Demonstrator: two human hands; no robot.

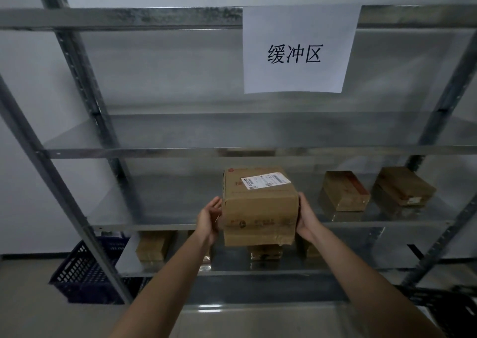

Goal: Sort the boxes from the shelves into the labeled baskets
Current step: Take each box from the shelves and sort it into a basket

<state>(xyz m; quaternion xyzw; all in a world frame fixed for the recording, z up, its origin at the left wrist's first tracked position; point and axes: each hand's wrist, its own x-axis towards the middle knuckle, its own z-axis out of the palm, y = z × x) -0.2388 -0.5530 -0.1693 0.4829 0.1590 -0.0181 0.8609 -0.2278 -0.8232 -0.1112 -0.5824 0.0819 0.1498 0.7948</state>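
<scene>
A large brown cardboard box (pixel 259 206) with a white shipping label on top juts out over the front edge of the metal shelf (pixel 144 227). My left hand (pixel 209 217) presses on its left side and my right hand (pixel 307 217) on its right side, so the box is clamped between both palms. Two smaller brown boxes (pixel 344 190) (pixel 404 186) lie further right on the same shelf. Several more boxes (pixel 151 246) sit on the shelf below, partly hidden behind the held box.
A dark blue lattice basket (pixel 85 270) stands on the floor at lower left beside the rack. Part of a black basket (pixel 454 309) shows at lower right. A white paper sign (pixel 296 51) hangs from the upper shelf. Slanted steel uprights flank the rack.
</scene>
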